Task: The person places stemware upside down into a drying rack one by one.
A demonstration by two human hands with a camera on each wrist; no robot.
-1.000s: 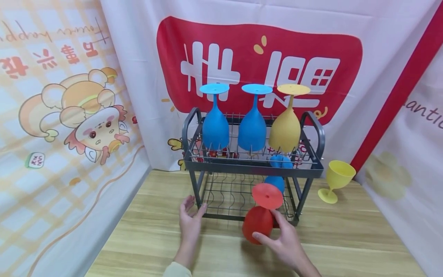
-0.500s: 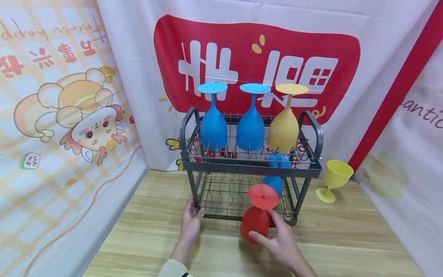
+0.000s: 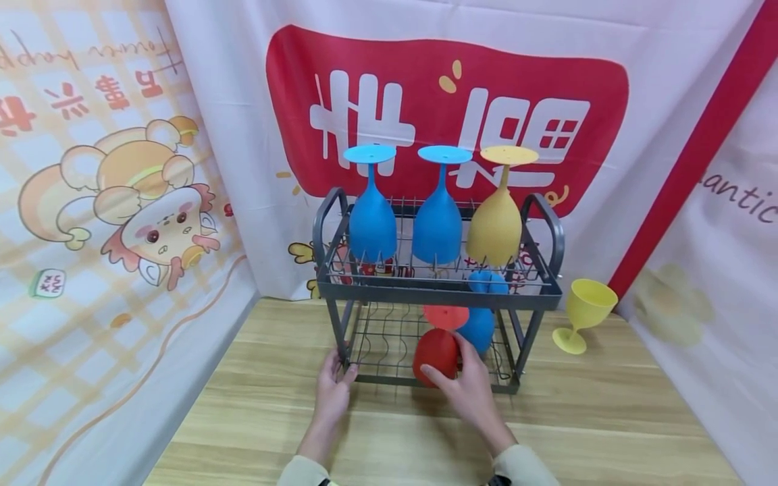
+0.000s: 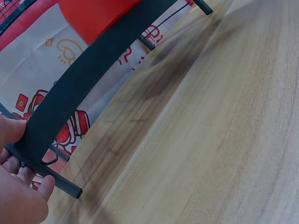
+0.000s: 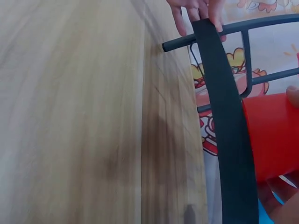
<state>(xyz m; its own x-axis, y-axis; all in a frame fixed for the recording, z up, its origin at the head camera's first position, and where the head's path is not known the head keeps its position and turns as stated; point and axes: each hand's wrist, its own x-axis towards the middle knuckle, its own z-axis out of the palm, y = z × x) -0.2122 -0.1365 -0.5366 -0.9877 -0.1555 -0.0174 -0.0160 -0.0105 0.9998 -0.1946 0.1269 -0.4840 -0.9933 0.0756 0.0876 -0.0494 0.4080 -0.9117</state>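
My right hand (image 3: 474,391) grips an upside-down red goblet (image 3: 435,356) by its bowl, thumb on the near side. The goblet is at the front of the lower tier of a black two-tier dish rack (image 3: 437,293), its foot tilted back under the upper tier. In the right wrist view the red bowl (image 5: 273,135) is right at the rack's front bar (image 5: 226,126). My left hand (image 3: 333,395) holds the rack's front left corner, thumb on the bar and fingers around the leg (image 4: 65,183). Behind the red goblet, a blue goblet (image 3: 478,332) stands inverted on the lower tier.
Two blue goblets (image 3: 373,226) (image 3: 437,226) and a yellow goblet (image 3: 495,229) stand upside down on the upper tier. Another yellow goblet (image 3: 589,305) stands upright on the wooden table (image 3: 608,405), right of the rack. Printed cloth (image 3: 231,101) hangs behind and at the sides.
My right hand has moved the red goblet forward from in front of the rack to the lower tier, its foot passing under the upper tier. My left hand has closed on the rack's corner.
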